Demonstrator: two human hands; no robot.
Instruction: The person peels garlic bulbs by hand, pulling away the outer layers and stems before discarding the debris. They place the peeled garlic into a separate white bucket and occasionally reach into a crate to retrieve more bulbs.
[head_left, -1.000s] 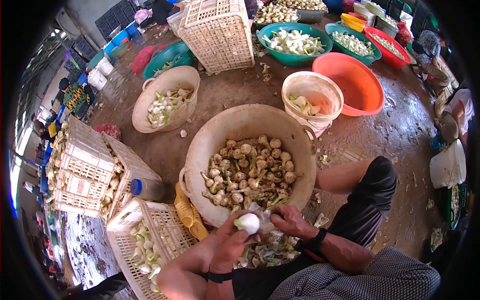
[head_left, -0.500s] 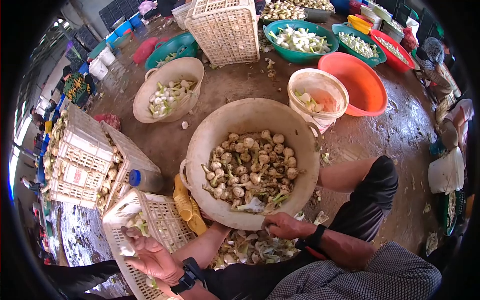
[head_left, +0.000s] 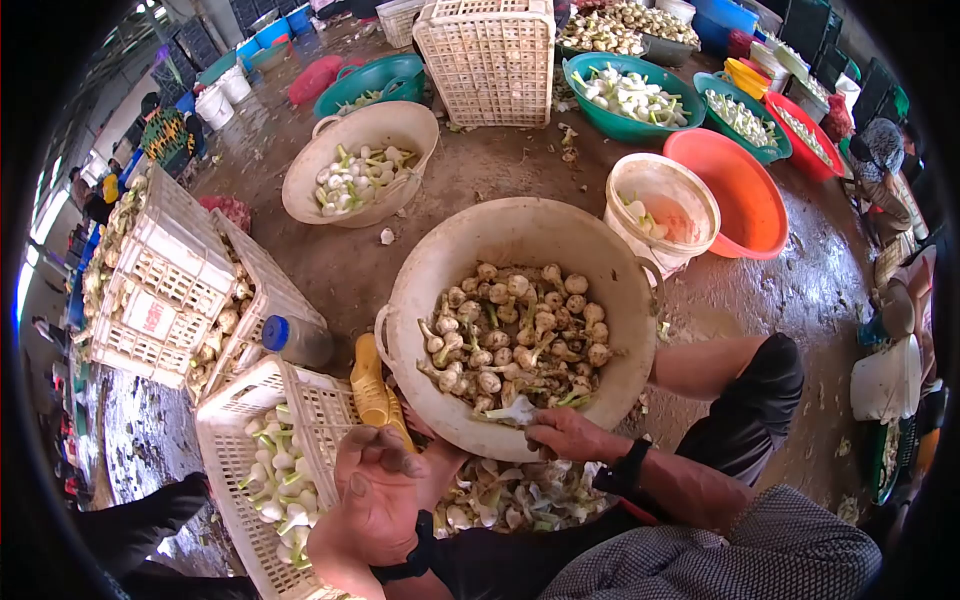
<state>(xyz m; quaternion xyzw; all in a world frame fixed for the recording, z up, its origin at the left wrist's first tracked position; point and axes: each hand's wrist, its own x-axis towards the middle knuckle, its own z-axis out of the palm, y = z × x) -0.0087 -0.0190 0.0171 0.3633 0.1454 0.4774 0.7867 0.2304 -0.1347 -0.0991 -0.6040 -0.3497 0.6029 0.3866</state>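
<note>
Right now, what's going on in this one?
A person's left hand, open with nothing visible in it, is beside a crate of white bulbs. The right hand is curled at the near rim of a large tub of dirt-marked bulbs; its grip is hidden. Loose peelings lie below the tub.

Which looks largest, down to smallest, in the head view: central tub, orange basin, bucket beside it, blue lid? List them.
1. Central tub
2. Orange basin and bucket: too alike to rank
3. Blue lid
</note>
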